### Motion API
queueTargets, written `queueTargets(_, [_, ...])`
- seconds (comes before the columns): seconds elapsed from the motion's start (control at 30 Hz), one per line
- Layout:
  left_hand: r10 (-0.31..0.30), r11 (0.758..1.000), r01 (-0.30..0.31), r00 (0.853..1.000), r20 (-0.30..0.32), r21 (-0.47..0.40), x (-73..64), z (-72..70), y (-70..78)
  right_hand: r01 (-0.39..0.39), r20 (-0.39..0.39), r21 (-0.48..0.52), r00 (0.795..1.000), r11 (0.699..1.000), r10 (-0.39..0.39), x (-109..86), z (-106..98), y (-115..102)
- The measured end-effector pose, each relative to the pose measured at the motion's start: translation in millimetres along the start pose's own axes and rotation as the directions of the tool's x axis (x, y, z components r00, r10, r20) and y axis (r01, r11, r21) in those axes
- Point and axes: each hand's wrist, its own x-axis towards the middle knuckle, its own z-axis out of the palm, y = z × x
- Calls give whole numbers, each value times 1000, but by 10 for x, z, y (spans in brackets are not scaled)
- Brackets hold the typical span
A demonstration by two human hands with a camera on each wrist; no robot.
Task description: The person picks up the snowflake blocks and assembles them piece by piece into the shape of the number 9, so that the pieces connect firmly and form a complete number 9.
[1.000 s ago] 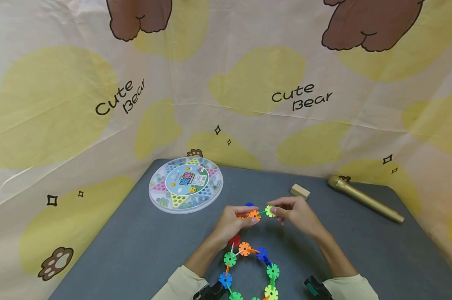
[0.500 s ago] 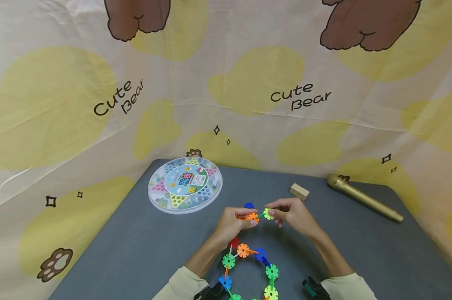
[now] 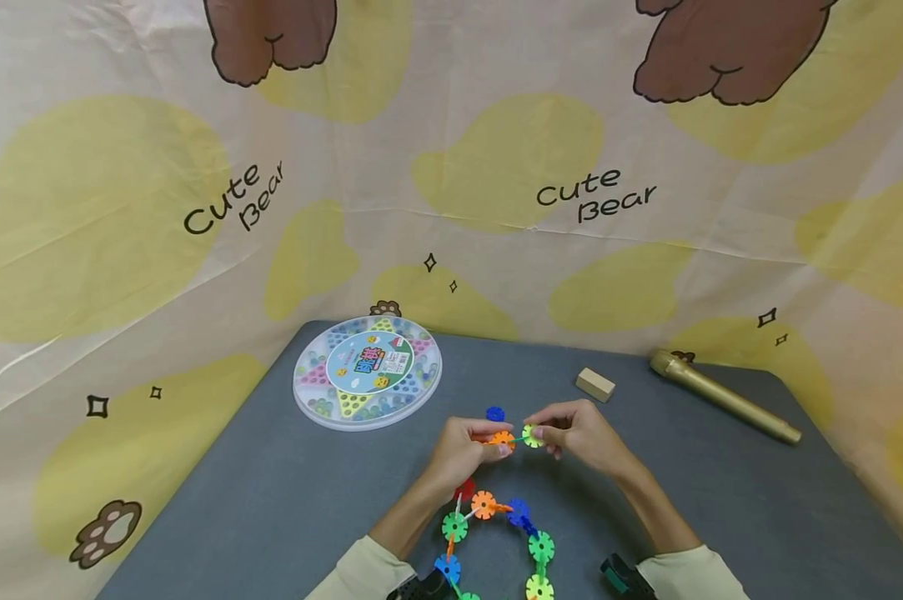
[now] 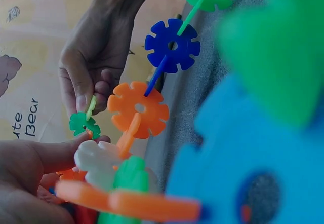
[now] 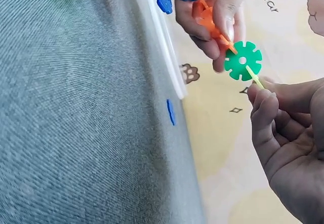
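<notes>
My left hand (image 3: 457,450) pinches an orange snowflake disc (image 3: 503,441) at the end of a chain of notched plastic discs. A green snowflake disc (image 5: 235,68) is slotted into the orange one and seen nearly edge-on in the head view. Between thumb and fingers, my right hand (image 3: 584,435) pinches a yellow-green snowflake disc (image 3: 529,436), whose edge meets a slot of the green disc. The rest of the chain, with an orange disc (image 4: 139,110) and a dark blue disc (image 4: 172,45), curves in a loop below the hands. Part of it falls outside the head view.
A loose blue disc (image 3: 495,414) lies just beyond the left fingers. Farther back are a round game board (image 3: 319,400), a small wooden block (image 3: 595,384) and a gold microphone-shaped stick (image 3: 729,398) on the grey table (image 3: 271,500). A printed cloth (image 3: 481,283) hangs behind.
Both hands have come slightly down and to the left in the head view with the discs they hold. More of the loose blue disc shows now.
</notes>
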Motion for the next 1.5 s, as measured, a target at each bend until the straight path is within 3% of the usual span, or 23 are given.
queueTargets(0.27, [-30,999,30,1000,1,36,2,-19,32,-24,9,-13,1000,1000,24,6,19,20])
queueTargets(0.4, [-54,998,54,998,22,-9,4,-24,21,-46,21,-30,999,999,46,24,12,62])
queueTargets(0.63, [-36,998,38,998,48,-57,4,-31,14,-84,-45,-9,996,996,83,142,-8,165])
queueTargets(0.8, [-44,997,48,997,56,-65,0,-36,30,-81,-35,-104,996,991,77,298,18,290])
queueTargets(1.13, [-24,990,34,997,79,-134,19,-9,44,45,72,-228,997,973,-29,643,85,464])
queueTargets(1.5, [-16,983,35,994,110,-178,8,-58,84,29,95,-348,995,937,4,880,281,408])
